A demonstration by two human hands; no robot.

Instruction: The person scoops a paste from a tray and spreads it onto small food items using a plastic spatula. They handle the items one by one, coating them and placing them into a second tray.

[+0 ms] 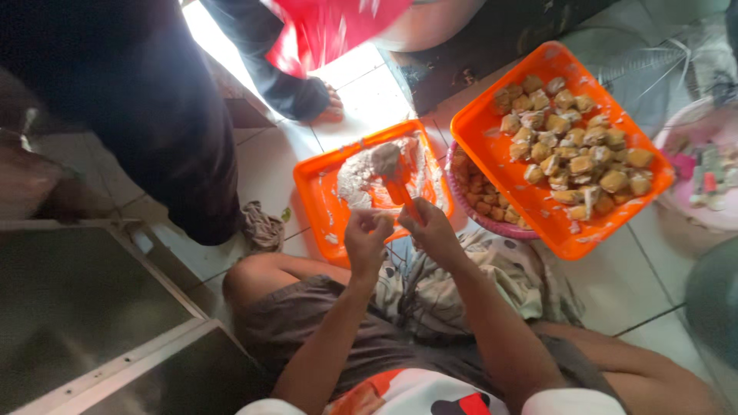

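Note:
My left hand (366, 240) holds a small golden-brown piece of fried food (374, 219) with its fingers curled around it. My right hand (432, 230) grips the handle of an orange spoon (401, 187), whose bowl carries a lump of pale filling (386, 158). Both hands are just in front of a small orange tray (317, 201) smeared with white paste. To the right, a larger orange tray (480, 138) is piled with several golden stuffed pieces. I sit on the tiled floor with my knees apart.
A pink basket (492, 223) of fried pieces sits partly under the large tray. Another person's dark-clad legs and bare foot (332, 107) stand at the back. A metal cabinet (84, 307) is at left, and a crumpled cloth (263, 227) lies on the tiles.

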